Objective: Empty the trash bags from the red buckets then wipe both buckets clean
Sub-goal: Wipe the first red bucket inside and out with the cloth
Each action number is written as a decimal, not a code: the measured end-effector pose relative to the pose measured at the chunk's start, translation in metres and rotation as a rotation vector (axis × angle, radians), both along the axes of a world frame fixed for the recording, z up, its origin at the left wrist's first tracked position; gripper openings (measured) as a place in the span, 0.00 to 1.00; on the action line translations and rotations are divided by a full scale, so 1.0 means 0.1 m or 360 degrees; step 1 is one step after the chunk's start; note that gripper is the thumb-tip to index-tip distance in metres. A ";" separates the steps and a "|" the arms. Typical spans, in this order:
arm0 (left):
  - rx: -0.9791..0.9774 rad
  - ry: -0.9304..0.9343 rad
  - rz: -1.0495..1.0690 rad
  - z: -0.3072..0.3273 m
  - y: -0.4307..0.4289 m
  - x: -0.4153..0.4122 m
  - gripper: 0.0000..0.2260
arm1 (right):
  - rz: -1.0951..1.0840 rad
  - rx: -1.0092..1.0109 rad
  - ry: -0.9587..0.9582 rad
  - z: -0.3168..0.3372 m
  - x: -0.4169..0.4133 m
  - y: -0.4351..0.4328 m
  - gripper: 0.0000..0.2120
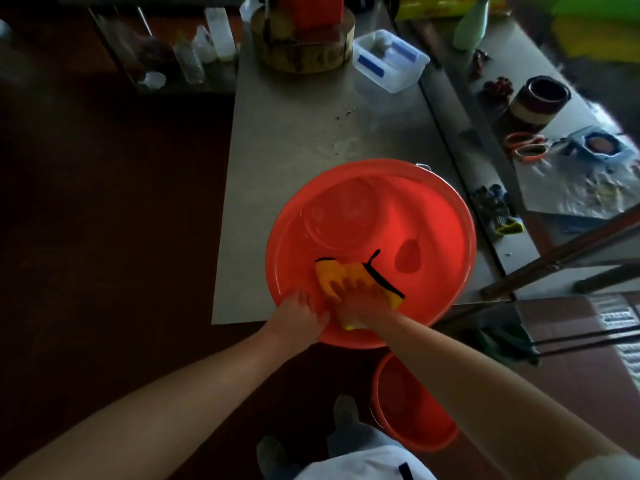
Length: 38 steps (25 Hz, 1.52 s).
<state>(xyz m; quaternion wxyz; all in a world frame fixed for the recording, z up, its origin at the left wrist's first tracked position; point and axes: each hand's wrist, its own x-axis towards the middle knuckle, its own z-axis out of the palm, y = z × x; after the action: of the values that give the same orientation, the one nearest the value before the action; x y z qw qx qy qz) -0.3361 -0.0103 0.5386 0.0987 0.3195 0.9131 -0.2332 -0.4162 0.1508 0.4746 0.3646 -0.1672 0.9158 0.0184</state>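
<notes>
Pressing cloth (349, 271), under right hand (360, 303), in bucket (433, 220)

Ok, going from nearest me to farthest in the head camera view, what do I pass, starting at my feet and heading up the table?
Nearest first: red bucket on the floor → red bucket on the table, with the yellow cloth inside its near side → clear plastic container.
</notes>
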 end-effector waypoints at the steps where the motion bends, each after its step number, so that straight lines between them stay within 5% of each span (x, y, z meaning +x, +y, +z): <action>1: -0.0018 0.0007 -0.0003 -0.01 -0.01 0.00 0.19 | 0.0027 -0.0021 -0.0020 0.03 0.03 -0.02 0.29; 6: -0.0029 -0.0006 0.0059 -0.19 0.01 0.00 0.21 | 0.0171 0.0191 0.0284 0.22 -0.13 0.55 0.28; 10: -0.0051 0.0024 0.0060 -0.16 0.07 -0.01 0.18 | 0.0237 0.0655 0.0373 0.33 -0.18 0.70 0.28; 17: -0.0175 0.0008 -0.0014 -0.05 -0.03 -0.02 0.14 | 0.0073 0.0130 0.0010 0.24 0.44 0.22 0.29; 24: -0.0160 0.0025 -0.0068 -0.01 -0.05 -0.04 0.15 | 0.0164 0.0450 0.0363 0.41 0.26 0.81 0.29; 26: -0.0178 0.0015 -0.0099 0.02 -0.04 -0.06 0.15 | 0.0145 0.0467 0.0265 0.43 0.31 0.68 0.28; 30: -0.0181 -0.0005 -0.0123 0.04 -0.10 -0.10 0.17 | 0.0190 0.0232 -0.0060 0.40 0.57 0.27 0.28; 38: -0.0135 0.0027 -0.0185 -0.01 -0.28 -0.13 0.18 | 0.0268 0.0084 0.0183 0.16 0.22 0.38 0.32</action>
<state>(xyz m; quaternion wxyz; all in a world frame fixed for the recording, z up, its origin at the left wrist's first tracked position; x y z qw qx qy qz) -0.3489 -0.0383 0.5371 0.0907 0.3654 0.8832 -0.2797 -0.3939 0.1885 0.4907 0.3128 -0.2325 0.9172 0.0826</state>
